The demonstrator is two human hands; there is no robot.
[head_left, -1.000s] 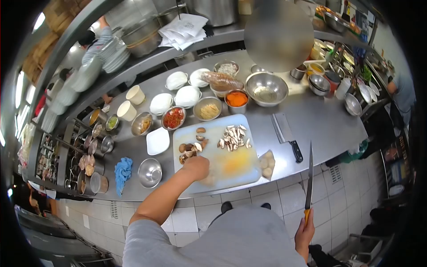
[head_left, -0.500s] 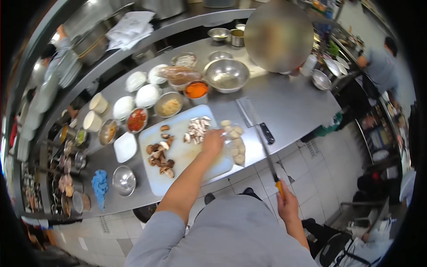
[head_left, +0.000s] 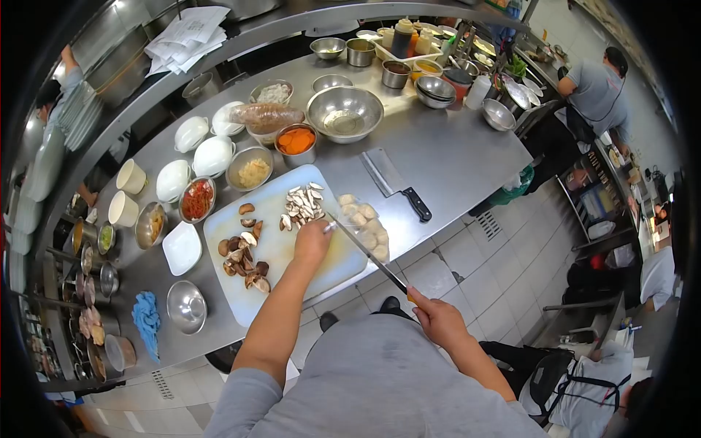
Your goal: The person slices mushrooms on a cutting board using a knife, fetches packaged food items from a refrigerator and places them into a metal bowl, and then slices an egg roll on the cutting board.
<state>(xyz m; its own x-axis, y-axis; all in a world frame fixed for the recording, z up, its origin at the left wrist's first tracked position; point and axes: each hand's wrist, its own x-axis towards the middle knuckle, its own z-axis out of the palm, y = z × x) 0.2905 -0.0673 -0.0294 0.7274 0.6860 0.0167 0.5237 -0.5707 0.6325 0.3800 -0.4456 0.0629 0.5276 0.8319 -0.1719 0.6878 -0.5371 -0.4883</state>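
My left hand (head_left: 312, 243) is over the right part of the light blue cutting board (head_left: 274, 292), its fingers pinched on a small pale piece at the tip of the knife. My right hand (head_left: 440, 319) grips the handle of a long narrow knife (head_left: 376, 260), whose blade points up and left to my left hand's fingers. Sliced mushrooms (head_left: 302, 205) lie just above my left hand. Brown mushroom chunks (head_left: 243, 261) are piled at the board's left. A clear bag of pale round pieces (head_left: 367, 228) rests against the board's right edge.
A cleaver (head_left: 391, 179) lies right of the board. Behind stand a large steel bowl (head_left: 345, 114), an orange-filled container (head_left: 296, 142) and white lidded bowls (head_left: 213, 155). An empty bowl (head_left: 186, 306) and blue cloth (head_left: 146, 321) are left. People (head_left: 599, 87) are at the right.
My left hand went from the brown mushrooms to the board's right side and now pinches a pale piece. The knife has swung from beside the table to over the board's edge. The view has shifted.
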